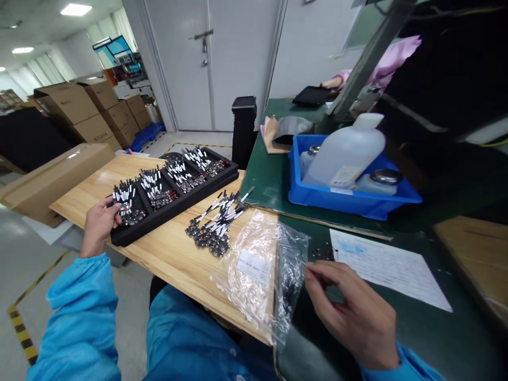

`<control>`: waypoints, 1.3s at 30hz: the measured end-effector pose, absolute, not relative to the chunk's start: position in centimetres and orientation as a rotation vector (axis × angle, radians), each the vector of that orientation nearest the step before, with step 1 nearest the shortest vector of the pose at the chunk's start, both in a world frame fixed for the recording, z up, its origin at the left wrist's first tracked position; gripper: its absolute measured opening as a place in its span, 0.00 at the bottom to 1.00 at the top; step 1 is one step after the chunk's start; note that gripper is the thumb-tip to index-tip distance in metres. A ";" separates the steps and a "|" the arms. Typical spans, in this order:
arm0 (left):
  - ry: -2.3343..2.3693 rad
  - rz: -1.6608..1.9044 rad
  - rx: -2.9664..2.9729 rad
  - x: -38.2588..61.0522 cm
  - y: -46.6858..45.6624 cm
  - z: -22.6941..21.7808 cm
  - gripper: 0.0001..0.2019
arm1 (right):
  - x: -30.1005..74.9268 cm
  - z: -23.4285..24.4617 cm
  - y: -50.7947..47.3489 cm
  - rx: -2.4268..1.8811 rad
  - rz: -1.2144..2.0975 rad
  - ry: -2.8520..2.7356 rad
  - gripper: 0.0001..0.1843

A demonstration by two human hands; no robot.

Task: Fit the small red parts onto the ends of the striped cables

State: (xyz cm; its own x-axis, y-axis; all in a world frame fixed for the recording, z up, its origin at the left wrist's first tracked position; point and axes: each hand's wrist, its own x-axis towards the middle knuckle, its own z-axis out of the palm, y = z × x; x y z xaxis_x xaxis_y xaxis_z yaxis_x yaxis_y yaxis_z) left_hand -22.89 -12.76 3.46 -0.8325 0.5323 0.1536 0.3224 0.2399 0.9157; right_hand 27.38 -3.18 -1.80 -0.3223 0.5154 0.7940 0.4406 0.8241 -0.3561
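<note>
A black compartmented tray [159,225] lies on the pale wooden board [174,256]. Right of it lies a pile of small circuit parts [214,225], then a clear plastic bag [254,264] overlapping the green surface [270,180].

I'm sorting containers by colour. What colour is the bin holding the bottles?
Blue: the bin shows best in the head view.

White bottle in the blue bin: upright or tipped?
Tipped. The bottle lies slanted across the bin, cap raised toward the upper right, base low at the left.
</note>
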 end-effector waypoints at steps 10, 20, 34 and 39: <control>3.037 1.039 1.056 -21.3 -13.9 4.4 0.21 | 27.6 -2.5 -3.1 -0.717 0.157 -1.964 0.09; 2.240 0.759 1.854 -13.0 -10.0 2.9 0.19 | 27.8 -2.2 -3.2 -0.758 0.241 -1.906 0.10; 2.212 0.472 1.890 -10.6 -4.2 -1.3 0.15 | 28.4 -1.9 -2.8 -0.822 0.281 -1.787 0.08; 2.222 0.528 1.805 -10.5 -4.0 -1.7 0.15 | 28.5 -2.0 -2.7 -0.848 0.308 -1.763 0.08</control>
